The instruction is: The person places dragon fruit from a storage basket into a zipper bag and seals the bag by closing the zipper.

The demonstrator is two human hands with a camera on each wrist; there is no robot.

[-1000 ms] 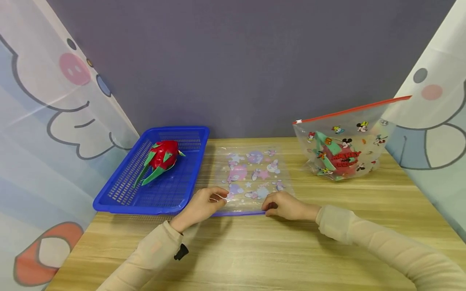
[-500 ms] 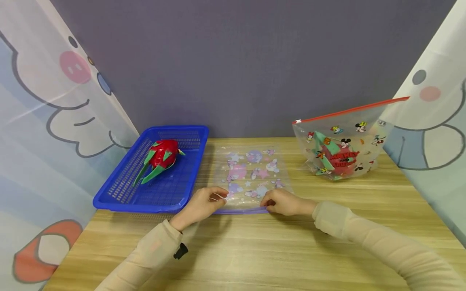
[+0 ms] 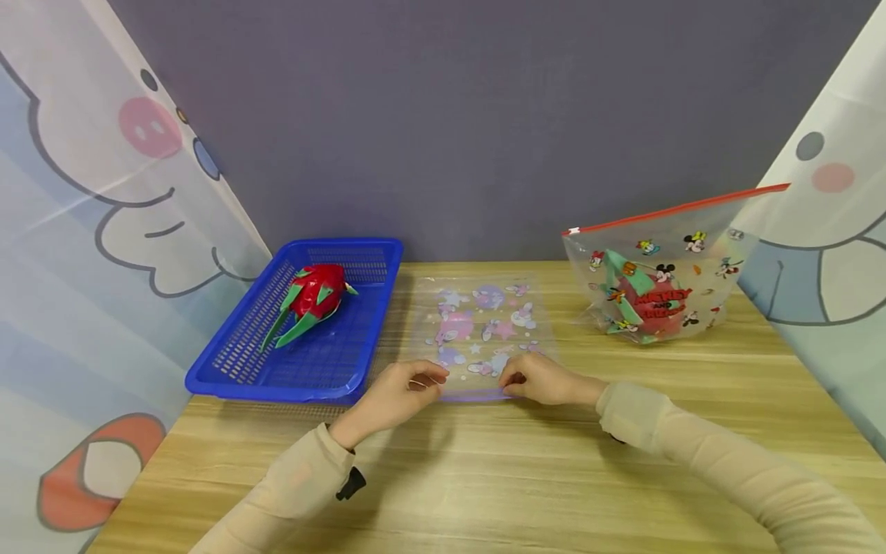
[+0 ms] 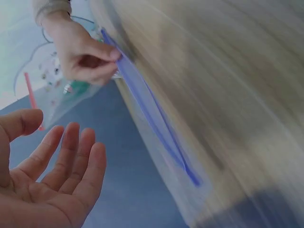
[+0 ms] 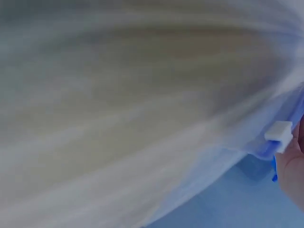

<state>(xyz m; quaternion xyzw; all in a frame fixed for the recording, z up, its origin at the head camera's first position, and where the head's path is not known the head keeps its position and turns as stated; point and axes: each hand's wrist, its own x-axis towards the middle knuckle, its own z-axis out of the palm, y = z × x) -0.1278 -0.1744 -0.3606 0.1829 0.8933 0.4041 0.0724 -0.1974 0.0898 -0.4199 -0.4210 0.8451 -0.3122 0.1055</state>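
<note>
A clear zip bag [image 3: 477, 331] printed with purple and pink cartoon figures lies on the table, its purple zip edge toward me. My right hand [image 3: 543, 378] pinches that edge near its right part; the left wrist view shows the purple zip strip [image 4: 147, 102] lifted and gaping. A white slider [image 5: 279, 135] sits on the zip in the right wrist view, beside a bit of hand. My left hand [image 3: 394, 396] hovers at the bag's near left corner; in the left wrist view its fingers [image 4: 71, 147] are spread and loosely curved, with nothing between them.
On the left stands a blue basket [image 3: 374, 338] holding a red dragon fruit [image 3: 321, 288] with green leaves. A Mickey-printed bag [image 3: 692, 269] with a red zip stands upright at right, a red-and-green item inside. A grey wall [image 3: 484, 131] closes the back.
The bag's purple near edge has come up slightly in my right hand's pinch. My left hand stays almost in place. The head view has shifted a little.
</note>
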